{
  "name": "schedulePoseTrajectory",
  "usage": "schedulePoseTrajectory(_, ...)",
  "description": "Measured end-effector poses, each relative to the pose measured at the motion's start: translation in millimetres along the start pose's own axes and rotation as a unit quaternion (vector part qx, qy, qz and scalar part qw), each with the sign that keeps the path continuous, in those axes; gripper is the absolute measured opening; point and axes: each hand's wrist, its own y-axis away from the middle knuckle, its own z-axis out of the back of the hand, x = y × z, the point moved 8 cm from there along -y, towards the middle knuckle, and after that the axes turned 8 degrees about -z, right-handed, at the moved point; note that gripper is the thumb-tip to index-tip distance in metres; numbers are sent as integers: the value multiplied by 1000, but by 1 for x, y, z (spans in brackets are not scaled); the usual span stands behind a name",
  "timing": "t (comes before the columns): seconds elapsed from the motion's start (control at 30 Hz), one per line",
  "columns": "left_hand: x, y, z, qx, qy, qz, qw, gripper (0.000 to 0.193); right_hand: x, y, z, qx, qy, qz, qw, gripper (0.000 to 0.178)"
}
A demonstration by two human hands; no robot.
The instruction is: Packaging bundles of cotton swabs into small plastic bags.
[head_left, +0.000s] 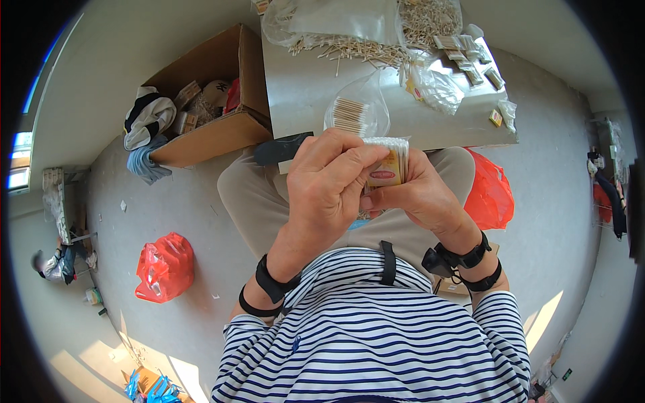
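Note:
In front of my lap I hold a small clear pack of cotton swabs [391, 166] with a yellowish label and a red oval on it. My right hand [423, 195] grips the pack from the right, its thumb across the lower front. From the left, my left hand [326, 185] has its fingers closed at the pack's left and upper edge; its fingertips are partly hidden. Just beyond the hands, an open clear plastic bag [376, 101] lies at the metal table's near edge, with a row of cotton swabs [351, 114] in it.
The metal table [295, 94] carries a heap of loose swabs [430, 20], finished-looking small packs [467, 60] and crumpled plastic bags [440, 91]. A cardboard box [201, 148] with clothes stands left. Red bags [164, 267] sit on the floor at both sides. Another person [57, 262] is far left.

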Motion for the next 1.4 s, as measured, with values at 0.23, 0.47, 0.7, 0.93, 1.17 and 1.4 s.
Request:
schedulePoseTrajectory(0.23, 6, 3, -3, 12, 23, 20, 999, 23, -1, -2, 1, -14, 32, -1, 999, 21)
schedulePoseTrajectory(0.47, 8, 3, -3, 17, 30, 35, 999, 20, -6, -6, 5, 11, 7, -6, 1000, 27)
schedulePoseTrajectory(0.7, 13, 5, 1, 8, 5, 39, 999, 15, -2, -5, 1, 19, -68, 0, 997, 28)
schedulePoseTrajectory(0.93, 19, 9, 1, 28, 74, 67, 995, 11, 0, -7, 3, 32, -64, -4, 997, 28)
schedulePoseTrajectory(1.17, 33, 7, 15, -48, 122, 118, 984, 14, -3, -7, 3, 29, -49, -36, 998, 30)
schedulePoseTrajectory(1.4, 21, 9, 10, -26, 68, 78, 994, 17, 1, -8, 2, 21, -43, -17, 999, 30)
